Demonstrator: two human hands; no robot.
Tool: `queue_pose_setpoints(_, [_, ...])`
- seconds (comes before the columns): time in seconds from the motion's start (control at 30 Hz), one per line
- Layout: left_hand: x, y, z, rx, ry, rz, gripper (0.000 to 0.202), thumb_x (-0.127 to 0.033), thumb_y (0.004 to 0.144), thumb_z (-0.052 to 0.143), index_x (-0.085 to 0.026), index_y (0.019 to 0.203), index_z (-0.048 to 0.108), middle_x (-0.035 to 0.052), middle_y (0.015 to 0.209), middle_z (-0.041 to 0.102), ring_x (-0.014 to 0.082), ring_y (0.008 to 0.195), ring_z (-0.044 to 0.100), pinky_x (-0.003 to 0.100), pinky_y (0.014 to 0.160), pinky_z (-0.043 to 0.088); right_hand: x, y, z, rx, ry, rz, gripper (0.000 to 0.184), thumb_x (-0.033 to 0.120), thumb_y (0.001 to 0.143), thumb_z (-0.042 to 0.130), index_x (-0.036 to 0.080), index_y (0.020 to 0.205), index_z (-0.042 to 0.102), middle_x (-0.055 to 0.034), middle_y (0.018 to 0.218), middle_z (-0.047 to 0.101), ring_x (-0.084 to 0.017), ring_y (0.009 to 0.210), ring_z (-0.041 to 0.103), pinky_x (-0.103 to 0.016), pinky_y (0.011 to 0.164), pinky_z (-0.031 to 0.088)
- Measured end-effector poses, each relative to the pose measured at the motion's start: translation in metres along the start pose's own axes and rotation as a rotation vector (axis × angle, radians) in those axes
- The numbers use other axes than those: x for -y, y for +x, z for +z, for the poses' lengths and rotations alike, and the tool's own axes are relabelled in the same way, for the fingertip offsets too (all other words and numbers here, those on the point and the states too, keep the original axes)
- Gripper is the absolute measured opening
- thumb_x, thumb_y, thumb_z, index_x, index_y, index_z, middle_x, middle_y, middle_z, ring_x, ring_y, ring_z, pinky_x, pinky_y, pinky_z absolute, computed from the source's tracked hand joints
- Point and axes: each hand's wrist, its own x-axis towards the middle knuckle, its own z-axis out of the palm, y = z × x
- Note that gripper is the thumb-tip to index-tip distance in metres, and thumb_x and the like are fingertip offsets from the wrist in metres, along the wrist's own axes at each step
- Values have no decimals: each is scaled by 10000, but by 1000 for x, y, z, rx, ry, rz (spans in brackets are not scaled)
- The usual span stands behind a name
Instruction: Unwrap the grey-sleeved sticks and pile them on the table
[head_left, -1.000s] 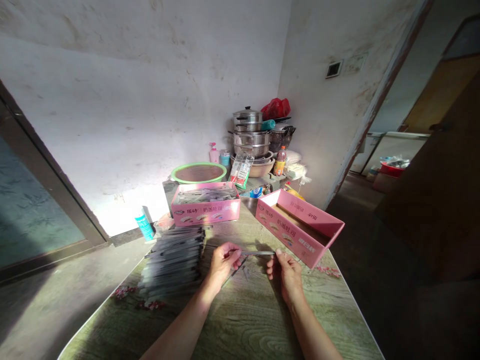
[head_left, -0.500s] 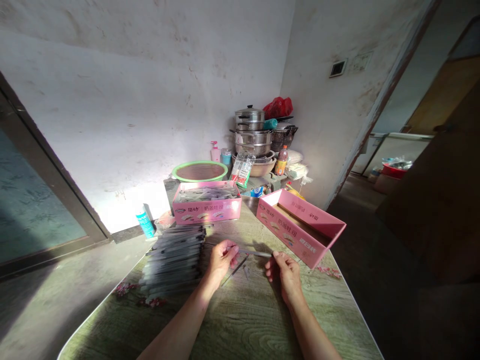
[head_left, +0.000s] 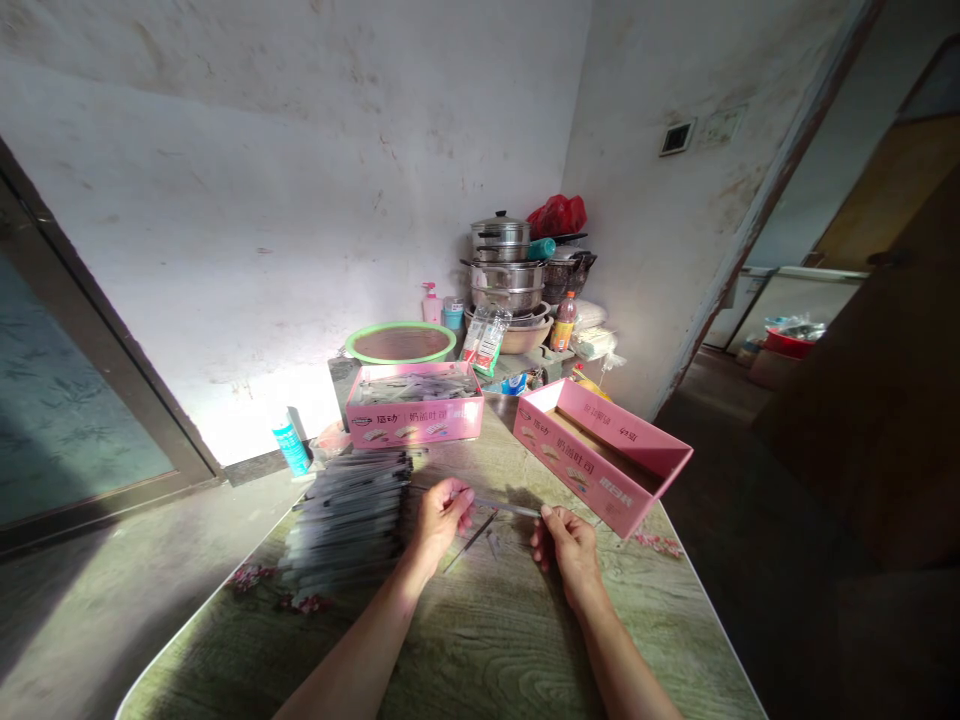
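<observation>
A slim, greyish translucent pen (head_left: 508,508) stretches level between my hands above the table. My left hand (head_left: 444,512) pinches its left end between thumb and fingers. At its right end, my right hand (head_left: 568,545) grips it the same way. Under the pen lie a thin dark stick, like a pen refill (head_left: 471,541), and a small clear piece (head_left: 493,543) whose kind I cannot make out. Left of my left hand is a broad pile of similar pens (head_left: 349,520), laid side by side.
A pink box (head_left: 415,420) full of slender pen-like pieces stands behind the pile. Another pink box (head_left: 577,455) sits angled at the right edge of the wood-patterned table (head_left: 495,650). Farther back are a green-rimmed round tray (head_left: 400,343), stacked steel pots (head_left: 506,260) and a drink bottle (head_left: 563,322).
Both hands have shifted very slightly left with the pen between them. The boxes, the pile and the loose pieces stay where they were.
</observation>
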Motion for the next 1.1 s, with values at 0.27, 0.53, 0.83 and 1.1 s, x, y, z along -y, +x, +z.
queue_pose_setpoints(0.27, [0,-8,-1,105,-385,-101,411,-378,702,831,-122,993,697,48,807,707,100,669,627,197,621,499,-1,-4,6,77,97,31,450,588,749,731,160,701,600,-16,529,641,-95,368,514,-184,321,356])
queue_pose_setpoints(0.53, [6,-10,9,100,-295,-93,352,-425,704,816,-131,868,712,18,676,672,110,568,598,213,513,463,-3,-9,14,170,77,43,454,570,735,755,157,632,597,-19,524,644,-88,368,519,-183,336,387])
queue_pose_setpoints(0.83, [7,-8,6,70,-245,-87,359,-451,701,802,-142,844,689,10,669,666,111,542,596,222,517,466,-8,-5,11,231,45,78,457,588,731,750,156,695,604,-20,549,664,-100,376,549,-176,319,382])
queue_pose_setpoints(1.1, [1,-10,7,57,-237,-86,338,-429,714,790,-137,847,685,12,674,662,115,548,595,229,529,461,-1,-9,14,230,23,107,517,664,741,692,151,728,626,-28,539,662,-105,364,546,-173,297,355])
